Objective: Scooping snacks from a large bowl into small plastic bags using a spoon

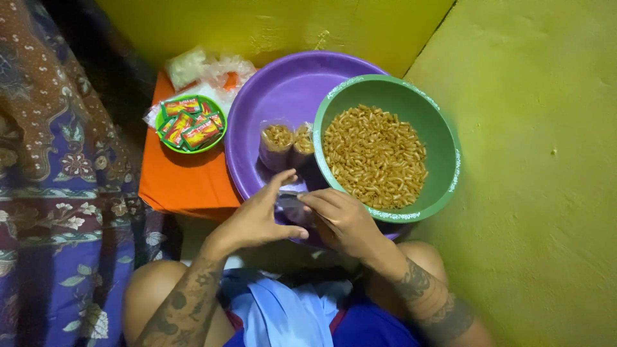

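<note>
My left hand (257, 215) and my right hand (344, 218) meet over the near rim of a large purple basin (276, 90). Together they pinch a small clear plastic bag (290, 199) between the fingertips; its contents are hidden. Two small clear bags filled with orange-brown snack pieces (288, 144) stand upright inside the purple basin, just beyond my hands. A green bowl (443, 141) full of the same loose snack pieces (376, 157) rests on the basin's right side.
A small green bowl (166, 142) holding several red and yellow sachets sits on an orange surface (183, 183) at left. Clear plastic bags (205, 71) lie behind it. Yellow-green walls close the back and right. Patterned cloth (58, 167) hangs at left.
</note>
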